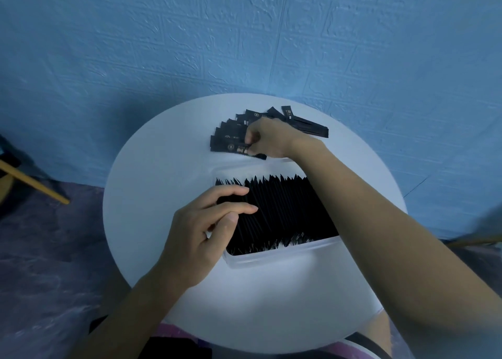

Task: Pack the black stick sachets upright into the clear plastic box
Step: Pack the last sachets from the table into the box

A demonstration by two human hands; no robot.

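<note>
A clear plastic box (282, 255) stands on the round white table (168, 168), packed with several black stick sachets standing upright (282, 209). Behind it, a fanned pile of loose black sachets (231, 138) lies flat on the table. My right hand (269, 138) reaches over the box and its curled fingers pinch a sachet at the front of that pile. My left hand (206, 228) is at the box's left end, fingers extended, touching the tops of the upright sachets there.
A textured blue wall rises right behind the table. A wooden leg (32, 182) juts in at the left over a purplish floor. My lap lies under the table's near edge.
</note>
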